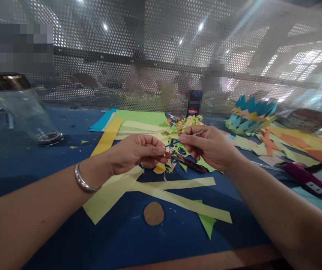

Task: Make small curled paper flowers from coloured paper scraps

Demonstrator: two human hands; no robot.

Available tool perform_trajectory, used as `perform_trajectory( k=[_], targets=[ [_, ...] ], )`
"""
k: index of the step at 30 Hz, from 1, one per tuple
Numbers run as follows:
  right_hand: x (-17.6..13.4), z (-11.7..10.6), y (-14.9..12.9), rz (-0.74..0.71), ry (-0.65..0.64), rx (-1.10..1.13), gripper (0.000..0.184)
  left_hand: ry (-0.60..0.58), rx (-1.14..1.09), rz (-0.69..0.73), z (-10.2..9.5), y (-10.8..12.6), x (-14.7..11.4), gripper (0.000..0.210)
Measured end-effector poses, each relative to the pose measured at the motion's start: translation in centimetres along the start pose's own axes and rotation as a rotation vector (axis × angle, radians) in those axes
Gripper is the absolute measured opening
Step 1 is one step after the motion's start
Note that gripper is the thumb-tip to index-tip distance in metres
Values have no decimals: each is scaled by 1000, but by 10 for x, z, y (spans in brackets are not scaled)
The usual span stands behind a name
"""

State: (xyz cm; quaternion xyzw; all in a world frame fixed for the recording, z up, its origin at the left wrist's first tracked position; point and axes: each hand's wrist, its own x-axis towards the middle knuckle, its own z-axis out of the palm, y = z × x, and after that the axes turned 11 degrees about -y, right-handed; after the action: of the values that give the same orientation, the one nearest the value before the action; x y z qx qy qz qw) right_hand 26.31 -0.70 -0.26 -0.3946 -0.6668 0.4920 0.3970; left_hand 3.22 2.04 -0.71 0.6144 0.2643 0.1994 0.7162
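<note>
My left hand (151, 152), with a silver bangle at the wrist, is closed in a pinch near the middle of the table. A small pale bit shows at its fingertips, too small to name. My right hand (205, 146) pinches a thin blue stick (173, 143), whose tip reaches the left fingertips. A slim silvery end sticks out behind the right thumb. Below the hands lie scissors (190, 164) with dark red handles and pale yellow paper strips (189, 202). Nearer me is a round brown disc (153, 213) beside a green paper scrap (207, 221).
A lidded glass bottle (34, 116) stands at the left. Green paper sheets (141, 117) and a heap of cut scraps (191, 122) lie beyond my hands. At the right are a layered paper piece (250, 116) and a purple glue gun (309, 180). A perforated screen (161, 45) rises behind.
</note>
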Motion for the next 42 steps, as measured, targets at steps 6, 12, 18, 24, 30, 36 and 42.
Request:
perform_trajectory(
  k=[6,12,18,24,30,36,42],
  targets=[
    [0,-2,2,-37,-38,-42,35,-67,30,-38,-7,5,-3,15],
    [0,0,-1,-49,-63,-106,35,-32,48,-38,-6,3,-2,30],
    [-1,0,0,-44,-91,-148,35,-49,78,-91,-6,3,-3,28],
    [-1,0,2,-51,-97,-164,33,-89,5,-122,-10,5,-3,14],
    [0,-1,1,-45,-109,-187,30,-94,-23,-122,-13,1,-2,13],
    [-1,-2,0,-33,-107,-203,31,-49,19,-124,-11,1,-2,15],
    [-1,-1,0,-16,-121,-218,32,-38,74,-129,-6,2,-1,12]
  ],
)
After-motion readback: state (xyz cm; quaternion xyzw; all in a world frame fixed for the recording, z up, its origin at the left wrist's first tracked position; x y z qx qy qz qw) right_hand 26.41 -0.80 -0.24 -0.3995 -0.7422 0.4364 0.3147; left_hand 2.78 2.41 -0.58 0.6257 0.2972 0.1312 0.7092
